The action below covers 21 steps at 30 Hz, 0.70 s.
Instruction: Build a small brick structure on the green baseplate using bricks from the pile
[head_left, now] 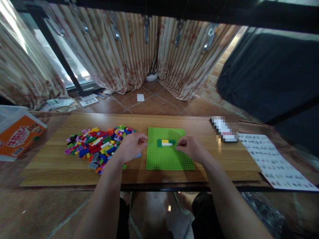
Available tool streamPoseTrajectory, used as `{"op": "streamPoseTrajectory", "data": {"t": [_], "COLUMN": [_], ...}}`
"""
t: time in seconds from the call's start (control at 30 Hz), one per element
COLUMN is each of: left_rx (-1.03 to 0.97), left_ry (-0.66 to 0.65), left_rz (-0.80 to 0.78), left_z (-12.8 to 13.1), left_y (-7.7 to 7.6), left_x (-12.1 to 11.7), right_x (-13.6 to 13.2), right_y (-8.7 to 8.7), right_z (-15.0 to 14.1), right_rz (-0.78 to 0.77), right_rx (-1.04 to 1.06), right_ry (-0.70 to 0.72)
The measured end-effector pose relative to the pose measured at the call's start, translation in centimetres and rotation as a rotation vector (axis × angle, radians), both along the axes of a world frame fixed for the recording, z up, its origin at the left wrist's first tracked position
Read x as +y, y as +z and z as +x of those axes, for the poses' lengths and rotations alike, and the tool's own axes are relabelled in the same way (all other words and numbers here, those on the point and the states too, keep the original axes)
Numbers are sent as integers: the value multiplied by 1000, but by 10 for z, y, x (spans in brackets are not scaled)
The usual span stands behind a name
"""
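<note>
Left hand (132, 144) curled beside left edge of green studded plastic baseplate (169, 162), right hand (190, 147) pinched at small green-yellow-white plastic brick cluster (164, 141) on it, mid-frame; can't tell if either grips anything. Cluster's assembled; multicoloured plastic brick pile (99, 142), left of frame, lies loose.

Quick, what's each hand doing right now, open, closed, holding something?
Left hand: fingers curled, can't tell if holding anything.
Right hand: fingers bunched over the baseplate, grip unclear.

Studded plastic baseplate (169, 157), wooden tabletop (199, 127)
</note>
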<state>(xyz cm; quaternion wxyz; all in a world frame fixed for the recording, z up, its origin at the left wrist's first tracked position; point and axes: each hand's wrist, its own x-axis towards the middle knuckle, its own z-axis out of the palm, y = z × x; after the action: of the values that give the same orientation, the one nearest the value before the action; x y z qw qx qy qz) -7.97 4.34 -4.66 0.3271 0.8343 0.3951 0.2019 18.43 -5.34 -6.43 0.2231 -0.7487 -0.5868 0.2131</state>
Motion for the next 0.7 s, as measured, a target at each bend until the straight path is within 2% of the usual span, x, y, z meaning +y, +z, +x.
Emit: {"op": "streamPoseTrajectory", "data": {"t": [0.27, 0.47, 0.7], "left_rx": [38, 81, 118], "left_ry": [-68, -97, -114], "left_rz": [67, 70, 76], "left_z": [31, 39, 44], "left_y": [-5, -9, -12], "left_x": [-9, -13, -16], "right_x": [4, 4, 1], "right_y": [2, 4, 0], "right_z": [-5, -5, -1], "right_rz": [56, 40, 28], "right_rx": [46, 32, 79], "right_ry": [-2, -6, 81]}}
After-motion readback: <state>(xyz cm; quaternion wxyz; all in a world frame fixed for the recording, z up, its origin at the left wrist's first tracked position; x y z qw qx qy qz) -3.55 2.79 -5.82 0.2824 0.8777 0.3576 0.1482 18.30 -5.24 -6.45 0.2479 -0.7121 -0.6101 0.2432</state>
